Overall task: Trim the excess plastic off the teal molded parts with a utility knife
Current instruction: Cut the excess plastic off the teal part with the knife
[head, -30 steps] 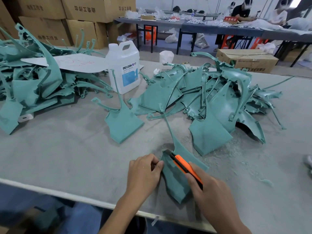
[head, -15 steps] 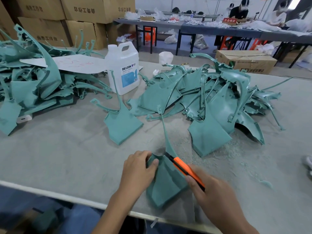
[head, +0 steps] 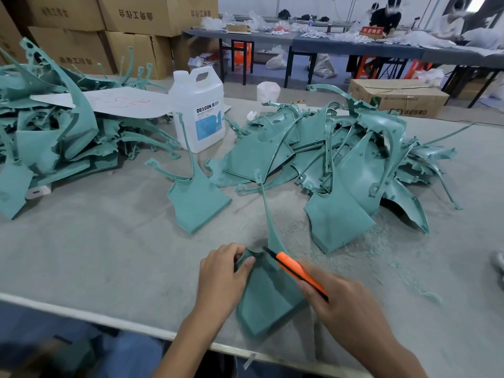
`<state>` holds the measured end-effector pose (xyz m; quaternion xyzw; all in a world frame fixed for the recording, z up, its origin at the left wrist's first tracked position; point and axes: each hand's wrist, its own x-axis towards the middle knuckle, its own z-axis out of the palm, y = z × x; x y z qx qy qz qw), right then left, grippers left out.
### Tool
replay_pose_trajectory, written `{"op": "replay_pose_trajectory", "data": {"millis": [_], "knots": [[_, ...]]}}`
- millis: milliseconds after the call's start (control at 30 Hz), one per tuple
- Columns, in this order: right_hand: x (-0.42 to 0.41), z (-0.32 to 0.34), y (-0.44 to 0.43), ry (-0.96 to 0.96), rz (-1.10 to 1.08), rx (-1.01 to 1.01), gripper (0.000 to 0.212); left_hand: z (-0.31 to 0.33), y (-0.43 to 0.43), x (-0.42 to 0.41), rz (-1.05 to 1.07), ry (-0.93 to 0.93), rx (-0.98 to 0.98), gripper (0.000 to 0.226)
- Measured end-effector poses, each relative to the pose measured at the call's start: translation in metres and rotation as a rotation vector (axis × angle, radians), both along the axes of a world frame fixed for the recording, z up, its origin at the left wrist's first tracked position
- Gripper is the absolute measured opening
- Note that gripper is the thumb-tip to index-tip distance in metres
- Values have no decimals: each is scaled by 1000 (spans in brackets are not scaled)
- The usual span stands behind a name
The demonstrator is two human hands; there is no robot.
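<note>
Two grips work one teal part (head: pixel 268 301) at the desk's (head: pixel 95 241) near edge: the left grip (head: pixel 222 271) pinches its upper-left corner, the right grip (head: pixel 346 301) clasps the utility knife (head: pixel 294 271), blade tip at the base of the thin stem (head: pixel 266 208), which runs away from the person.

Left hand (head: pixel 222 271) pinches with thumb; right hand (head: pixel 346 304) grips, curled.

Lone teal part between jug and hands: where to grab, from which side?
Likely the lone teal part by its broad flat panel, coming from the near left, where the table is bare beside it. Its thin stems toward the jug look flimsy.
</note>
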<state>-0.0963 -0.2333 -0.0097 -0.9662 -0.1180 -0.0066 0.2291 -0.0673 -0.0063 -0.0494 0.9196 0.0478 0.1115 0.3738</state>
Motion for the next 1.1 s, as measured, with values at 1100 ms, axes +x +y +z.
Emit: {"op": "replay_pose_trajectory", "data": {"millis": [1100], "knots": [[-2, 37, 2, -92, -7, -117, 36, -4, 6, -10, 88, 5, 400, 23]]}}
